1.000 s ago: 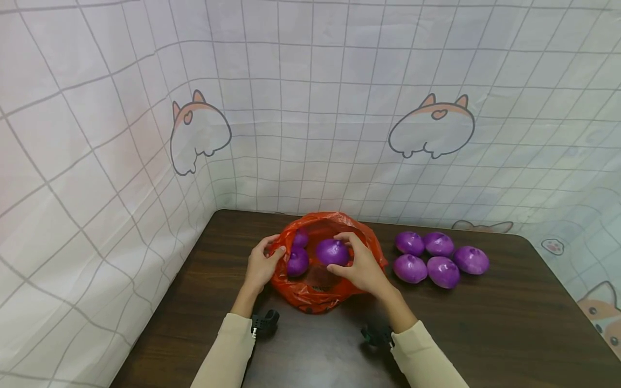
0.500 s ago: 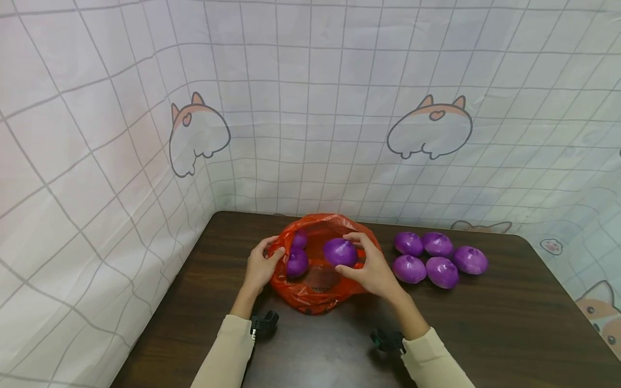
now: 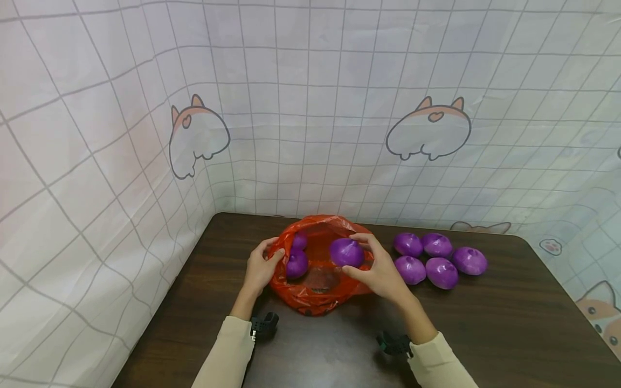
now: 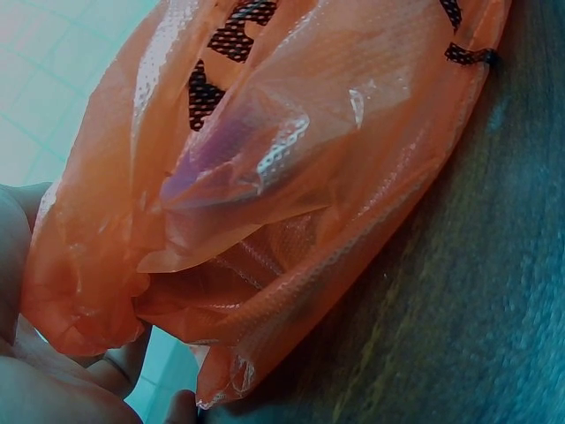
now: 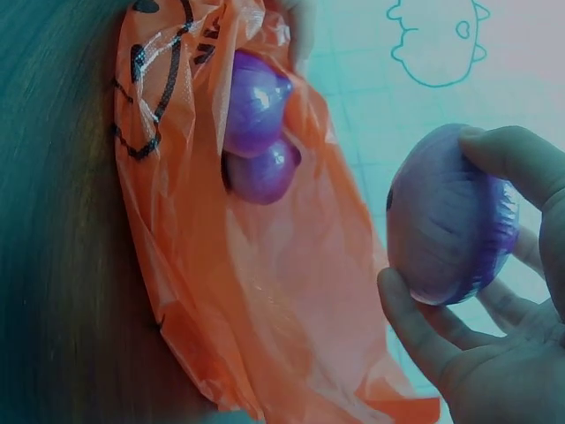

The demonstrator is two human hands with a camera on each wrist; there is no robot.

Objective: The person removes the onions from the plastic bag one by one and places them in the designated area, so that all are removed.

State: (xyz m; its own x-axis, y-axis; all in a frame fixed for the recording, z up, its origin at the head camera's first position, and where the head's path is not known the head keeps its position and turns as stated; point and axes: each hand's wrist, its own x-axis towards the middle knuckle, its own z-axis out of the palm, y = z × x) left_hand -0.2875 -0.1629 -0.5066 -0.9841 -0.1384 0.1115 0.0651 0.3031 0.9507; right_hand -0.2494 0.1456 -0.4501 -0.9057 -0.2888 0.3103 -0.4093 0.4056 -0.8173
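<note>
In the head view my right hand (image 3: 380, 274) holds a shiny purple onion (image 3: 346, 252) between thumb and fingers, over the right part of an orange-red plastic bag (image 3: 315, 306). The right wrist view shows this onion (image 5: 441, 221) pinched at its edges, apart from the bag. My left hand (image 3: 260, 270) grips the bag's left rim, thumb inside and fingers outside. Two more onions, a nearer one (image 3: 296, 264) and a farther one (image 3: 298, 241), lie inside the bag on its left. In the left wrist view, purple shows dimly through the plastic (image 4: 309, 177).
Several purple onions (image 3: 442, 272) lie grouped on the dark wooden table (image 3: 509, 318), right of the bag. A white grid-patterned cloth (image 3: 315, 124) with cartoon animals hangs behind and left of the table. Each wrist wears a black strap (image 3: 264, 323).
My right hand has drawn the onion a little to the right, from near the bag's middle toward its right rim. My left hand stays on the left rim.
</note>
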